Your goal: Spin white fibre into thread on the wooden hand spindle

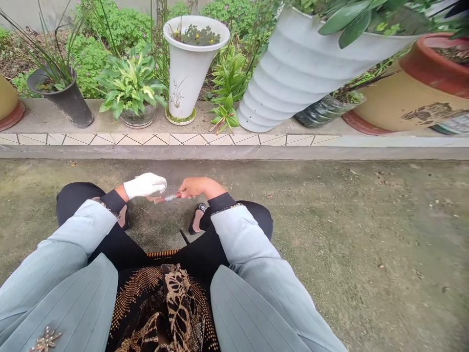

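Note:
My right hand (198, 187), bare, is closed around one end of a slim stick-like tool (170, 197). The tool is reddish-brown with a silvery band near its middle, and it points left; its exact kind is too small to tell. My left hand (145, 186) wears a white glove and has its fingers curled together just above the tool's far end. Whether anything sits inside the glove's grip is hidden. Both hands are held low over the concrete ground, between my bent knees.
Ahead runs a low tiled ledge (146, 140). On it stand a dark pot (73, 105), a leafy plant in a clear bowl (138, 117), a white flared pot (188, 78), a large ribbed white planter (293, 68) and a tan pot (414, 93). Concrete ground (348, 234) stretches right.

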Demonstrator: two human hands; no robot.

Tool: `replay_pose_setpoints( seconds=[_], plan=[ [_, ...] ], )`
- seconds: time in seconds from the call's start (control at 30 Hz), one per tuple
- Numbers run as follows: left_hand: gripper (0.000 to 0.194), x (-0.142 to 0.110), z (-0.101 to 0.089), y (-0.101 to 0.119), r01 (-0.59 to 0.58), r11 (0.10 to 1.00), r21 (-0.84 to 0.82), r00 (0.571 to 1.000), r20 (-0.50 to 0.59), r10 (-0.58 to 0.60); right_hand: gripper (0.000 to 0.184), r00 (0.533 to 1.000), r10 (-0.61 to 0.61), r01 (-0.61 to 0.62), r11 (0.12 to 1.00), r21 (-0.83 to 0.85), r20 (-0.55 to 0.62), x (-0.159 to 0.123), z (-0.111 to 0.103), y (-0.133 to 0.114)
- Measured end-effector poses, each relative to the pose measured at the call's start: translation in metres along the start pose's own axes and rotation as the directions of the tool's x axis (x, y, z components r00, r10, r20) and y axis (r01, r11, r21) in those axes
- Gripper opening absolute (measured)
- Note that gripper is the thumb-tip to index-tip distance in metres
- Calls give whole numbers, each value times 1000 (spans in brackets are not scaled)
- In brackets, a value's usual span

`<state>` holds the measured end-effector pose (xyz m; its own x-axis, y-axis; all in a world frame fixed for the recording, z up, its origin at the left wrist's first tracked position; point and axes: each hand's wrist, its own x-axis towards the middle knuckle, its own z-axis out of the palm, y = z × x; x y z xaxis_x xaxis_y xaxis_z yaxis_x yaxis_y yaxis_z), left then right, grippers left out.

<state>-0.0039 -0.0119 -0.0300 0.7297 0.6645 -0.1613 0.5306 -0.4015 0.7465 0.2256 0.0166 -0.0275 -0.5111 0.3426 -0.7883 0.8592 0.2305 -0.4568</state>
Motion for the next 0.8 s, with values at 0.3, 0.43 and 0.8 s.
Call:
replay_pose_setpoints(
  seconds=[0.3, 0.43, 0.8],
  plan=[
    [38, 0, -4, -10, 59, 912, -407, 964, -215, -158, 47, 695, -117, 687, 400, 607, -709, -43, -15, 29],
    [39, 1, 1, 0, 8, 968, -253, 993, -116, -39, 24, 707, 99, 504, 624, 597, -701, -27, -18, 34],
    [33, -1, -9, -4, 45, 998, 38, 988, -149, -39, 29, 990, -111, 122, 981, 153, -82, -15, -7, 9]
  ],
)
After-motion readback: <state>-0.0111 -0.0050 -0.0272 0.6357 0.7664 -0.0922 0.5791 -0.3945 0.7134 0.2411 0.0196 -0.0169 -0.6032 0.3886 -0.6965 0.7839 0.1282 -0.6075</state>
